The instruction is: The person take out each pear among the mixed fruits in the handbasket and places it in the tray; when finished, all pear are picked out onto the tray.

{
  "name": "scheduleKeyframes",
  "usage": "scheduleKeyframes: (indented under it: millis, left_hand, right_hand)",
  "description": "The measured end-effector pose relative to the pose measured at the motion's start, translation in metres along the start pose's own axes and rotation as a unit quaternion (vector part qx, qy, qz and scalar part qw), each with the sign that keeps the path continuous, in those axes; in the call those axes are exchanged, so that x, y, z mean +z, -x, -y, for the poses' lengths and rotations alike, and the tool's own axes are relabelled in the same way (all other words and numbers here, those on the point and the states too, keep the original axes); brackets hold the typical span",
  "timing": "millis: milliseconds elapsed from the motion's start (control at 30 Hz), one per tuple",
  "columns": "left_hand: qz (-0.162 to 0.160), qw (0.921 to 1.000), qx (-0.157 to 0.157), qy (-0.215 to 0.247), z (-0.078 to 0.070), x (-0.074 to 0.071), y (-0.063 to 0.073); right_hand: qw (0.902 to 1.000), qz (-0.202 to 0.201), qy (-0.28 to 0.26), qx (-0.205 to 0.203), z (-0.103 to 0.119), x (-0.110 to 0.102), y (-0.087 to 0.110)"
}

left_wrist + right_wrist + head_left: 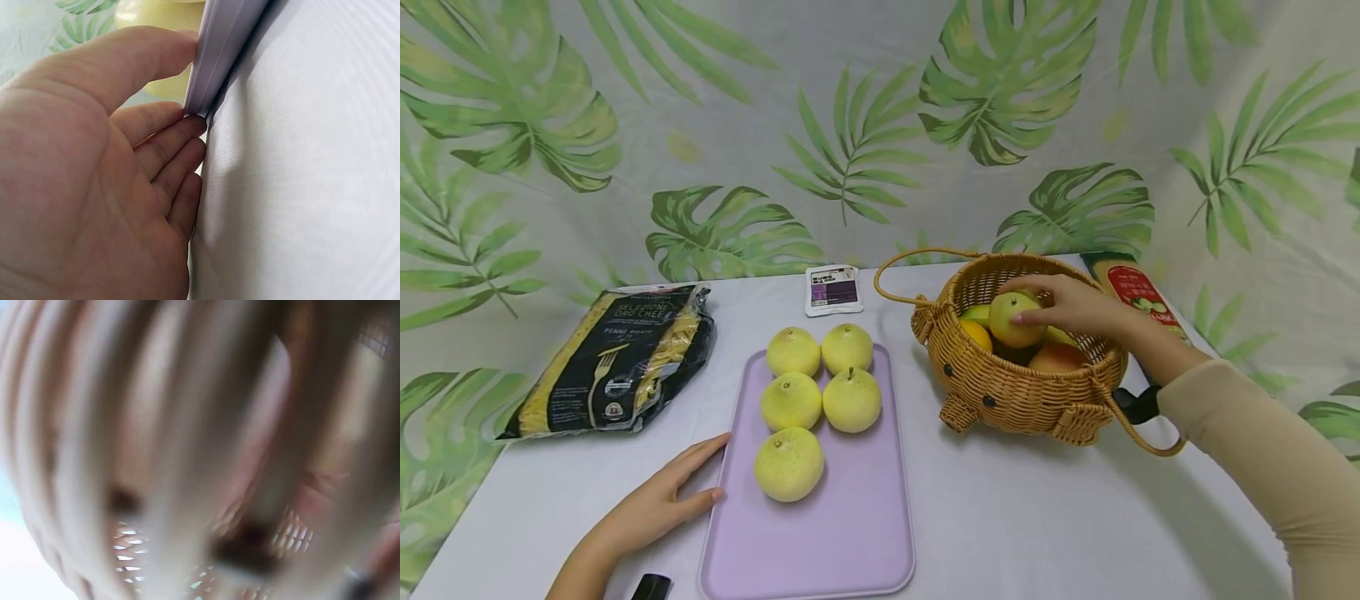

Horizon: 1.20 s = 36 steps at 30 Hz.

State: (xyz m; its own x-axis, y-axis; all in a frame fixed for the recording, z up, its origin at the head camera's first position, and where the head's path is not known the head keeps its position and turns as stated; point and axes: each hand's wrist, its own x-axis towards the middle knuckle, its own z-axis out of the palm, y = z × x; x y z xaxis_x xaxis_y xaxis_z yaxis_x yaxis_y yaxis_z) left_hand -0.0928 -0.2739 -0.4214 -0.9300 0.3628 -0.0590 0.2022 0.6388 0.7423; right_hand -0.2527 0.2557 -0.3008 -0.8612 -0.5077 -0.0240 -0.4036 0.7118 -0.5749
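Observation:
My right hand [1060,304] grips a round yellow-green pear [1012,315] over the open top of a wicker basket [1037,408] with a pig's face. Inside the basket lie an orange fruit [977,333], a reddish fruit [1058,358] and some green-yellow fruit. In the right wrist view, blurred wicker strands [187,450] cover most of what lies behind. My left hand [651,508] touches the left edge of a lilac tray [842,533], with thumb and fingertips at its rim in the left wrist view. Several round pale-yellow pears [790,464] sit on the tray's far half.
A black and yellow bag of penne pasta [625,358] lies at the left. At the back of the white table are a small white packet [833,290] and, behind the basket, a green and red package [1138,292]. The basket's handle [1150,446] juts out at right.

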Motion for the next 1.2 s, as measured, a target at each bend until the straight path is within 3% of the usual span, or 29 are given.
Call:
scheduleKeyframes:
  millis: [333,533,700,833,1000,1200]
  left_hand:
    - [0.0,1.0,0.0,0.0,0.001,0.0,-0.001]
    - [0.0,1.0,-0.004,-0.001,0.0,0.0,0.0]
    - [0.001,1.0,-0.003,0.001,0.0,-0.001,0.0]
    - [0.0,1.0,-0.004,0.001,0.001,0.0,0.0]
    - [-0.001,1.0,-0.004,0.001,0.001,0.0,0.001]
    - [-0.002,1.0,-0.002,0.001,0.0,0.0,0.0]
  right_hand:
    - [0.9885,-0.08,-0.125,0.027,0.026,-0.018,0.022]
    - [0.972,-0.112,-0.205,-0.023,0.05,-0.022,0.039]
    - [0.9475,-0.104,-0.288,-0.091,0.076,-0.014,0.052]
    - [0.926,-0.081,-0.344,-0.134,0.098,0.007,0.058]
    - [0.9242,-0.058,-0.356,-0.125,0.116,0.049,0.059]
    - [0.9189,-0.015,-0.375,-0.122,0.121,0.11,0.049]
